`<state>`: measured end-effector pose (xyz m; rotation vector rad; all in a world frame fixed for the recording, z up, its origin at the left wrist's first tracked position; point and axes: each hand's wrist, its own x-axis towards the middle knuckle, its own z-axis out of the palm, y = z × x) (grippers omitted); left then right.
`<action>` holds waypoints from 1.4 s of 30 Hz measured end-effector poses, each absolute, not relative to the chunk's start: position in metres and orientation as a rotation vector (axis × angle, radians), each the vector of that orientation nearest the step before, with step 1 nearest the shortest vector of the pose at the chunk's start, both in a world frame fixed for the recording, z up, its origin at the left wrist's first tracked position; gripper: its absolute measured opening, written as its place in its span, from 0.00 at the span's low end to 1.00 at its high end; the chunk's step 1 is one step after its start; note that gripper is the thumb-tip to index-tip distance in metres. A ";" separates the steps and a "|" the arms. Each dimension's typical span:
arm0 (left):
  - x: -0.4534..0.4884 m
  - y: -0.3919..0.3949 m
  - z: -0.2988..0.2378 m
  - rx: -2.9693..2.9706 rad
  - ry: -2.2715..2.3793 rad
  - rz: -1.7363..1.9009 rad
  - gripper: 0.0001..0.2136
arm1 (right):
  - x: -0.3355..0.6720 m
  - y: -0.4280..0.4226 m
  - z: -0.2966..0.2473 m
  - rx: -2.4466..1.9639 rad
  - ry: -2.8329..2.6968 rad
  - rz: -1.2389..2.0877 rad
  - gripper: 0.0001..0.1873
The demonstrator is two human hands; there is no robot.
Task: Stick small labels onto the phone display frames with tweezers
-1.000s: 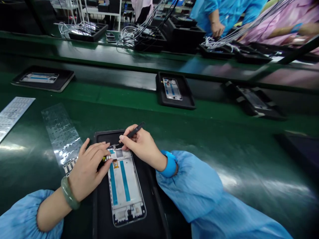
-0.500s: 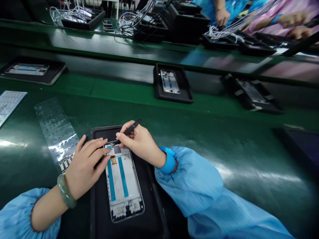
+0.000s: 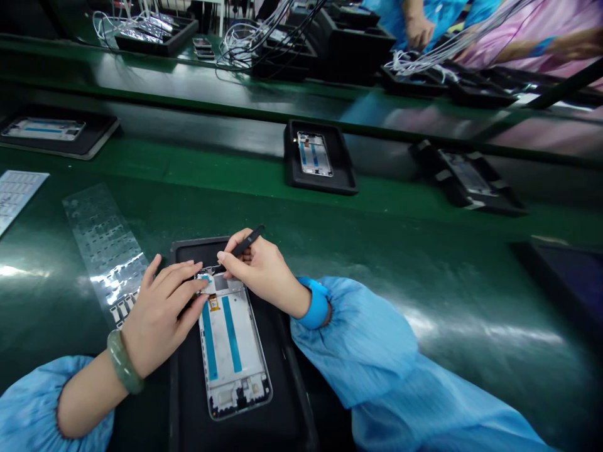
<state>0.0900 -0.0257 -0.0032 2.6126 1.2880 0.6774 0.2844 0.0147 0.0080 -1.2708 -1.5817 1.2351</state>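
Observation:
A phone frame (image 3: 245, 351) with two blue strips and a small orange flex piece lies in a black tray (image 3: 188, 414), tilted slightly in my view. My left hand (image 3: 164, 307), fingers stretched out, rests its fingertips on the frame's upper left edge. Pinched in my right hand (image 3: 259, 270) is a pair of black tweezers (image 3: 249, 241), slanting down to the frame's top end. The fingers hide the tweezers' tips. Left of the tray lies a clear plastic sheet (image 3: 101, 232) with small pieces at its near end, partly behind my left hand.
Beyond, along the green line, stand trays with phone frames: a left tray (image 3: 101, 135), a middle tray (image 3: 346, 179) and a right tray (image 3: 443, 182). A printed sheet (image 3: 19, 194) lies far left. Across the line, co-workers' hands (image 3: 419, 31) are among cables and black trays.
The trays on the far line have shifted slightly to the left. A co-worker's arm in a pink sleeve has moved. My hands hold nearly the same position.

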 end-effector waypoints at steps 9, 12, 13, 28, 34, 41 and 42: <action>0.097 -0.029 0.006 2.738 1.352 0.479 0.12 | 0.284 0.013 0.013 -1.293 -1.765 1.070 0.06; 0.100 -0.030 0.008 2.756 1.383 0.444 0.11 | 0.285 0.013 0.012 -1.287 -1.703 1.080 0.08; 0.101 -0.030 0.008 2.755 1.383 0.444 0.11 | 0.286 0.014 0.010 -1.274 -1.630 1.103 0.09; 0.100 -0.032 0.004 2.699 1.410 0.477 0.13 | 0.288 0.017 0.009 -1.135 -1.732 1.114 0.04; 0.099 -0.031 0.002 2.680 1.399 0.485 0.13 | 0.286 0.015 0.008 -1.089 -1.851 0.923 0.02; 0.099 -0.031 0.002 2.680 1.386 0.497 0.13 | 0.282 0.012 0.007 -1.022 -2.021 0.598 0.03; 0.099 -0.031 0.002 2.679 1.388 0.495 0.13 | 0.282 0.012 0.008 -1.035 -1.998 0.627 0.03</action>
